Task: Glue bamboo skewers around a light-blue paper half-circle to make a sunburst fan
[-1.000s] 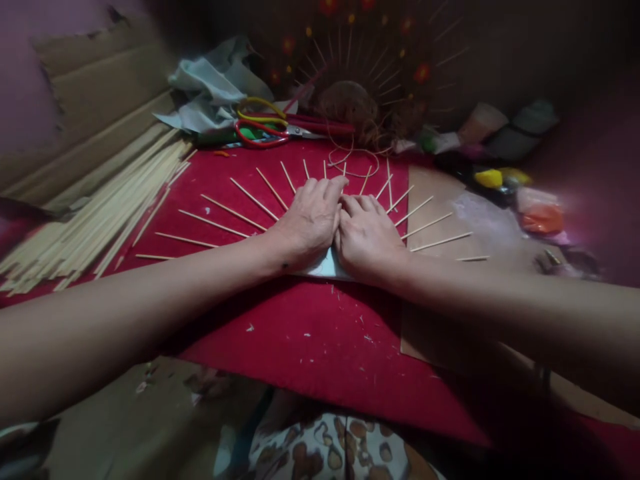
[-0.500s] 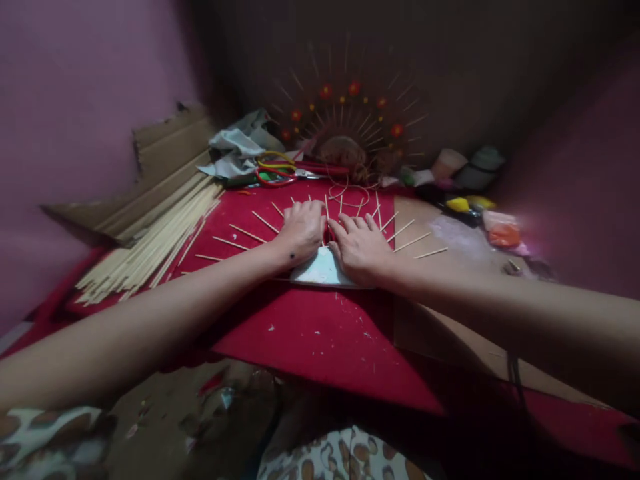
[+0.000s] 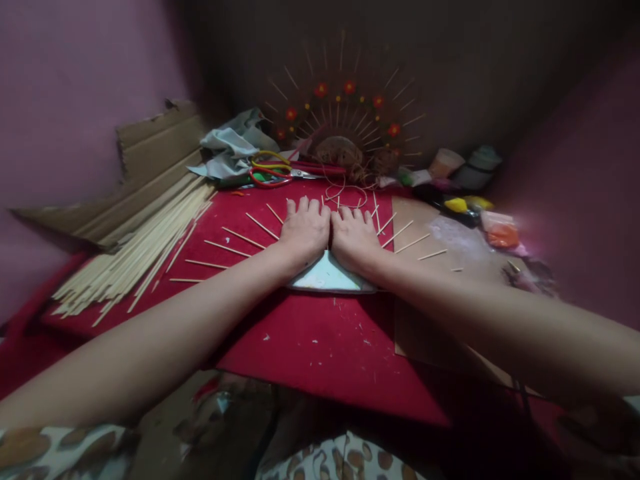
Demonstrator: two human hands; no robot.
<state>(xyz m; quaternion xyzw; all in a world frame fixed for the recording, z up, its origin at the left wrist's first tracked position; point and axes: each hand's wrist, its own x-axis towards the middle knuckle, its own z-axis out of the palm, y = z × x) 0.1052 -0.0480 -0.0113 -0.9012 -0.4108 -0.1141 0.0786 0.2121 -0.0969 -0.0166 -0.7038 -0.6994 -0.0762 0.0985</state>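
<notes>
A pale blue half-round board point(image 3: 327, 275) lies on the red cloth, its straight edge towards me. Thin wooden sticks point(image 3: 244, 238) fan out from around its curved side. My left hand point(image 3: 304, 230) bends over the left part of the curve, fingers close together and curled down at the rim. Beside it, my right hand point(image 3: 354, 235) presses on the right part in the same way, thumbs almost meeting. The fingertips and the stick ends beneath both hands are hidden.
A bundle of sticks point(image 3: 135, 250) and torn cardboard point(image 3: 155, 160) lie left. Scissors point(image 3: 273, 170) and a loop of twine point(image 3: 357, 202) lie behind the hands. A flowered stick fan point(image 3: 349, 88) stands at the back. Brown board point(image 3: 417, 257) and small packets point(image 3: 501, 233) lie right.
My right hand's fingers have drawn together and curled down over the curve, closer to my left hand. My left hand's fingers have bent over the rim too. The view has shifted slightly.
</notes>
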